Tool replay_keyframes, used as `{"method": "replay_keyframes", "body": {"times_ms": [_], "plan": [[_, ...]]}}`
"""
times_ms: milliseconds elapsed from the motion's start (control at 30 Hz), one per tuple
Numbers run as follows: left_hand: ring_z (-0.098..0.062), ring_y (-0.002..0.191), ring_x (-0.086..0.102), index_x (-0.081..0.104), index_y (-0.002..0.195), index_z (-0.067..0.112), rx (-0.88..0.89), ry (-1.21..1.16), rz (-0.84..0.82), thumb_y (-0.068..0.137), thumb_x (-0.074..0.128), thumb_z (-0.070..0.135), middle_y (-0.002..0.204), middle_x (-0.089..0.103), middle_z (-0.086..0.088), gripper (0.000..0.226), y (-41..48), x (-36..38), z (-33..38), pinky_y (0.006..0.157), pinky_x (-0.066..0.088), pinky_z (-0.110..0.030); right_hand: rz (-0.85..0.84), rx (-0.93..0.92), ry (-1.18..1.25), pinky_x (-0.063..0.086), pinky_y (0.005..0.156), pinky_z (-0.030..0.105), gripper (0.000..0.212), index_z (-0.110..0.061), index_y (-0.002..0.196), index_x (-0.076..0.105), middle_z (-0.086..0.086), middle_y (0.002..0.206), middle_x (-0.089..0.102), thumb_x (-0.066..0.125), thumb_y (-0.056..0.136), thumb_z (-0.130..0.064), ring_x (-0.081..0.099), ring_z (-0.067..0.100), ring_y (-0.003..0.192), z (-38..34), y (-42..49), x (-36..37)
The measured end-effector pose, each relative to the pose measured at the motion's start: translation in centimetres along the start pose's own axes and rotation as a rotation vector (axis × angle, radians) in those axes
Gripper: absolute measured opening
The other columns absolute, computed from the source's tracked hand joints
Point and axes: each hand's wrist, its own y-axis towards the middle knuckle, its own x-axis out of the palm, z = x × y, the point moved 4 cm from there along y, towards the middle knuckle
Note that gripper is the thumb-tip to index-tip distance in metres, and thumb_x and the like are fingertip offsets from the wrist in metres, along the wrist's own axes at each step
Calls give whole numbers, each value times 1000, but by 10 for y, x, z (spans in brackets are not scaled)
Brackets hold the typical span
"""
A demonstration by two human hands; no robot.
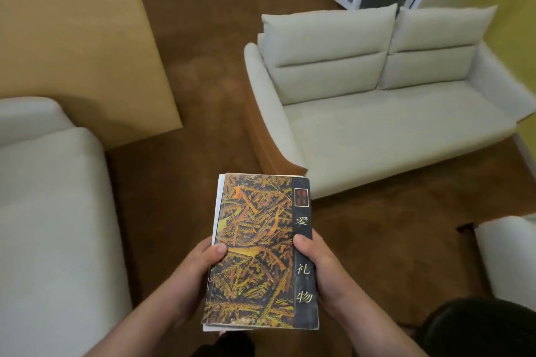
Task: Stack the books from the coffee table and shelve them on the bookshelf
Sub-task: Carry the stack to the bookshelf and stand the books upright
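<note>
I hold a small stack of books (258, 252) flat in front of me, low in the middle of the view. The top book has a dark cover with an orange and yellow leaf pattern and a black strip with pale characters down its right side. White edges of at least one more book show beneath it on the left and bottom. My left hand (197, 269) grips the stack's left edge, thumb on the cover. My right hand (317, 266) grips the right edge, thumb on the black strip. Neither a bookshelf nor a coffee table is recognisable in view.
A cream two-seat sofa (391, 113) stands ahead on the right. A cream armchair (49, 211) fills the left side, and another cream seat (510, 255) is at the right edge. A tan block-like wall or cabinet (75, 38) rises at the upper left. Brown carpet (208, 52) runs between them.
</note>
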Motion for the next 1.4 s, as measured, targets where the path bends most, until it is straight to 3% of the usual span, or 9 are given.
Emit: {"method": "replay_keyframes", "body": {"times_ms": [133,267,467,567,700,800,967,1200,1400], "plan": [[-5,61,57,32,138,-23,113,-32,37,104,27,-8,149,33,-39,38,12,-35,36,46,34,-5,-76,25,-21,57,91,54,79,-12,139,52,22,128,68,80,70,-39,68,41,111,-26,49,41],[-21,78,35,38,140,-14,-45,-208,146,100,52,5,145,44,-32,47,40,-71,62,76,45,-16,-148,90,-16,61,77,46,80,-17,137,53,19,122,72,81,66,-41,73,37,102,-50,99,64],[-22,88,67,53,121,-6,-19,-53,276,7,88,66,98,70,-9,140,128,-111,109,81,53,-24,-190,143,-57,61,77,43,75,-21,137,51,15,123,72,78,71,-45,72,37,108,-99,195,82],[-35,109,69,50,136,12,-65,-115,248,38,89,62,119,72,-14,117,167,-121,141,105,46,-54,-199,161,-74,62,80,44,70,-21,138,50,14,121,73,69,76,-47,72,35,107,-137,253,87],[-21,99,74,56,126,12,-32,-87,276,25,88,68,106,78,-8,120,224,-137,204,92,55,-34,-237,140,-85,63,79,43,61,-17,135,53,16,119,73,64,80,-42,73,34,104,-192,322,97],[-35,111,67,52,135,6,-16,-130,295,60,75,44,126,68,-19,87,256,-137,263,107,44,-51,-213,152,-109,53,100,59,69,-18,138,50,19,126,69,67,76,-44,68,40,114,-231,368,105],[-29,109,53,37,138,-17,9,77,316,106,33,3,132,54,-25,38,326,-167,317,93,39,-28,-185,165,-123,46,105,64,75,-19,138,50,19,128,68,73,72,-46,66,42,116,-281,443,124],[-44,137,40,36,142,-15,-28,23,323,103,29,-8,145,43,-33,40,430,-254,379,106,37,-33,-159,115,-117,45,105,65,77,-17,139,51,21,128,68,76,70,-42,65,43,117,-343,570,171],[-27,88,62,45,138,-1,-160,-67,267,80,74,8,100,65,-15,66,507,-300,486,81,47,-32,-114,89,-116,47,105,63,73,-21,136,54,17,126,70,75,70,-44,67,40,115,-407,663,212]]}}
